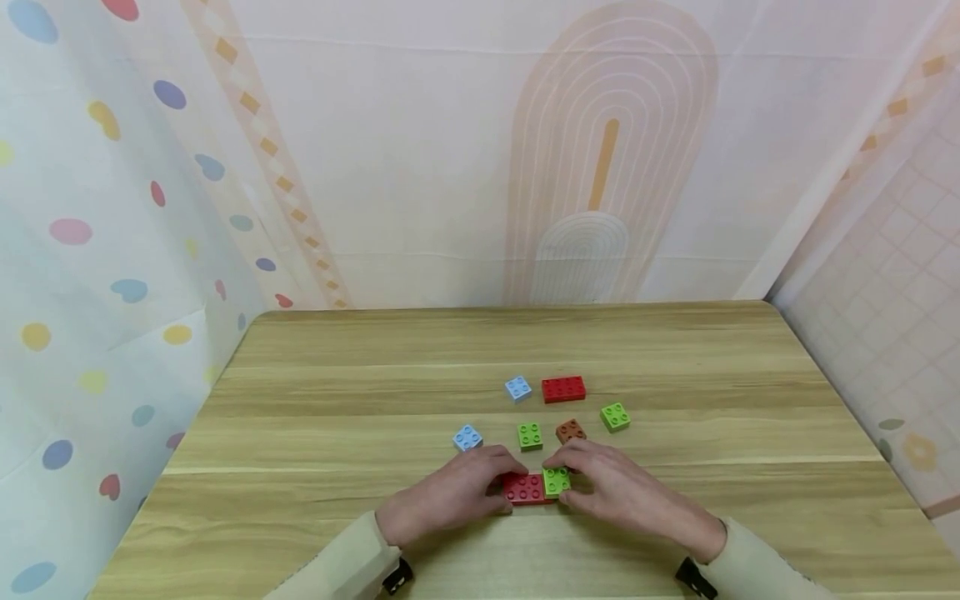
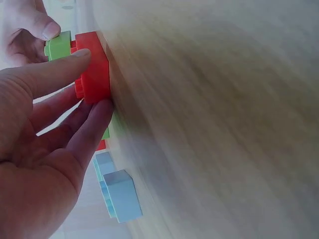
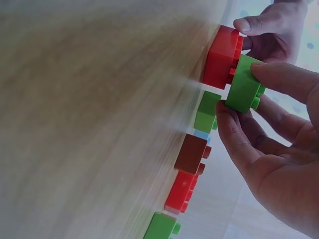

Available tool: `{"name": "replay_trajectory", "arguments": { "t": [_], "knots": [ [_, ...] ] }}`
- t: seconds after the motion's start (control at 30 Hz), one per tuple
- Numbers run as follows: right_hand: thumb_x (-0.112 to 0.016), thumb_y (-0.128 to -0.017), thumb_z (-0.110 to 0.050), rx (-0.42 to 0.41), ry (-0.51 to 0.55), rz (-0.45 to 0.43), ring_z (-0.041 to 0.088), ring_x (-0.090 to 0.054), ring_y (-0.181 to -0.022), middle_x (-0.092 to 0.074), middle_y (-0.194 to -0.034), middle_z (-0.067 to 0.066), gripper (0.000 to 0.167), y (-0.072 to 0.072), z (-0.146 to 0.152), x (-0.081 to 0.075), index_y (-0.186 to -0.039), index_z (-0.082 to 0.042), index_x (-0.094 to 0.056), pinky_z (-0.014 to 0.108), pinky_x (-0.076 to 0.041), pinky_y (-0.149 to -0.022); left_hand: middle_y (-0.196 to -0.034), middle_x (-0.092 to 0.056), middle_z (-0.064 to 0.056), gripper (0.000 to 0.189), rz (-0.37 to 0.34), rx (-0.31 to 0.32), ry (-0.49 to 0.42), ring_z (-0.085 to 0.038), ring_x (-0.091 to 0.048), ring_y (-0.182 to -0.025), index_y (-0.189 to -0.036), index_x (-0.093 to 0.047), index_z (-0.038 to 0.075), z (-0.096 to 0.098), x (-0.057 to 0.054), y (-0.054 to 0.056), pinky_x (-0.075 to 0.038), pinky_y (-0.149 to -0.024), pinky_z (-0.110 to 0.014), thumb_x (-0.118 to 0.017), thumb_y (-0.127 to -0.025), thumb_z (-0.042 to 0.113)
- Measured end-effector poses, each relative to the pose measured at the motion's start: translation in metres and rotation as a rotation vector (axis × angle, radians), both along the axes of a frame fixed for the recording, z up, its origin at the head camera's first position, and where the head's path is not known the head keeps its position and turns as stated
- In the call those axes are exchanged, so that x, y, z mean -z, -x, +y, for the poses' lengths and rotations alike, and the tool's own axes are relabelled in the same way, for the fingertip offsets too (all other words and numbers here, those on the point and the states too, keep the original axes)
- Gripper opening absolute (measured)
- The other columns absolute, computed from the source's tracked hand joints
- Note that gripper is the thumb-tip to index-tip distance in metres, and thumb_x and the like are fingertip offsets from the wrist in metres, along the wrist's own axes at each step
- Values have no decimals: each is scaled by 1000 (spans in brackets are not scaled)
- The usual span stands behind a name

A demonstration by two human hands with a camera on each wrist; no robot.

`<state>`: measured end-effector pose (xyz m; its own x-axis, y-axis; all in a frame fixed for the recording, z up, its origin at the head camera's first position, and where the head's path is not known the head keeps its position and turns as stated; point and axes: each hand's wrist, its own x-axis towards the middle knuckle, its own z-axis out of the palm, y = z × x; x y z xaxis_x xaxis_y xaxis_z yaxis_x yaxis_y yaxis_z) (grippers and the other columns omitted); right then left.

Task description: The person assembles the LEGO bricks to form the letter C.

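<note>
Both grips occupied. Left hand [image 1: 463,492]: thumb and fingers pinch the left end of the long red brick [image 1: 522,488], thumb laid on its near long side. Right hand [image 1: 624,493]: thumb and fingertips hold the square green brick [image 1: 556,481] by opposite sides.

Red brick lies low at the table [image 1: 480,567], studs up, directly in front of the person and between the two hands. Its long axis runs left to right, from the left grip toward the right one. Green brick is over the right end of that axis — the right hand is the nearer to this end, the left hand to the other. From the right grip, the uncovered red studs lie to the left.

Key relation: height of green over red. Both wrist views show red studs at the edge of the green underside, so the green brick looks not fully seated (judgement); exact contact hidden.

Surroundings: brown brick [image 1: 572,431] just beyond the right fingers; loose green brick [image 1: 529,436] beyond the joined pair, between the hands; near blue brick [image 1: 467,438] just past the left hand. Farther back, a second red brick [image 1: 563,389].
</note>
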<state>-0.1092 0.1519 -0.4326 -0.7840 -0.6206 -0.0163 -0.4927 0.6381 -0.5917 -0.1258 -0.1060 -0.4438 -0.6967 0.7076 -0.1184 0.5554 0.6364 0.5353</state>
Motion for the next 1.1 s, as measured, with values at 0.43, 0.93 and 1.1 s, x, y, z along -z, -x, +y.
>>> {"name": "replay_trajectory", "arguments": {
  "t": [0.43, 0.93, 1.1],
  "knots": [
    [-80, -90, -17, -14, -21, -1, 11, -60, -105, -64, -116, -7, 36, 2, -2, -1, -125, -12, -73, 44, -55, -93, -116, -68, 6, 38, 1, 3, -6, -4, -60, -106, -126, -71, 13, -2, -1, 2, -52, -94, -24, -82, -91, 21],
    [-81, -90, -20, -24, -34, -30, 21, -64, -115, -68, -123, -1, 39, 5, -5, -3, -126, -12, -72, 48, -55, -98, -120, -69, 5, 42, 1, -9, -29, -5, -61, -110, -128, -69, 13, -4, 0, -3, -52, -98, -26, -83, -89, 19],
    [-82, -89, -26, -16, -38, -67, 29, -62, -124, -67, -135, 6, 50, 4, -6, -3, -134, -10, -67, 54, -51, -103, -128, -67, 3, 46, -8, -24, -35, -9, -60, -117, -133, -66, 12, -6, -1, -7, -51, -103, -30, -81, -91, 20]
  ]
}}
